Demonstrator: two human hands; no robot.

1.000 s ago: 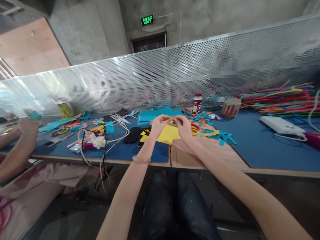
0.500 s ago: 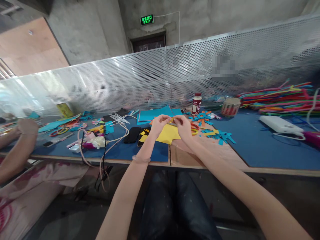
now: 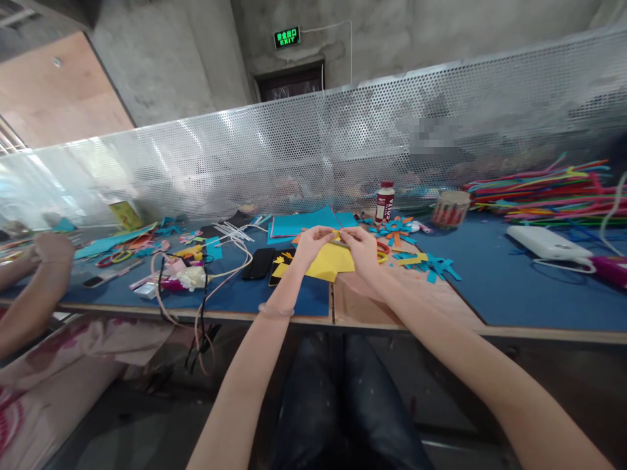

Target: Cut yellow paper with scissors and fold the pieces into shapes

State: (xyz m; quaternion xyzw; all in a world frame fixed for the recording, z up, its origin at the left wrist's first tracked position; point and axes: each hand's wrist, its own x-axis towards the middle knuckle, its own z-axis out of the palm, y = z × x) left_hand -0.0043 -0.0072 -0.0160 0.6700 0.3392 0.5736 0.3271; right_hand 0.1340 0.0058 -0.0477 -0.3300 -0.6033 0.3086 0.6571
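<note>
My left hand [image 3: 313, 245] and my right hand [image 3: 359, 250] meet over the table, fingertips pinched close together. Between them is a small piece of yellow paper [image 3: 336, 235], mostly covered by the fingers. Below the hands lies a sheet of yellow paper [image 3: 326, 264]. Scissors with red and yellow handles [image 3: 382, 253] rest just beside my right hand, partly hidden by it. Behind the hands is a stack of blue paper [image 3: 298, 224]. Yellow paper scraps [image 3: 281, 267] lie left of the sheet, on a dark phone.
Left of me are another phone [image 3: 258, 264], a glue gun [image 3: 189, 277] with looping cables and a person's arm [image 3: 49, 274]. A bottle [image 3: 385, 202], a jar [image 3: 450, 209], blue paper cutouts [image 3: 438, 266], pipe cleaners [image 3: 543, 189] and a white power bank [image 3: 547, 243] are on the right.
My hands stay almost in place, with the fingers of the right hand shifting slightly around the small yellow paper. The view has tilted a little.
</note>
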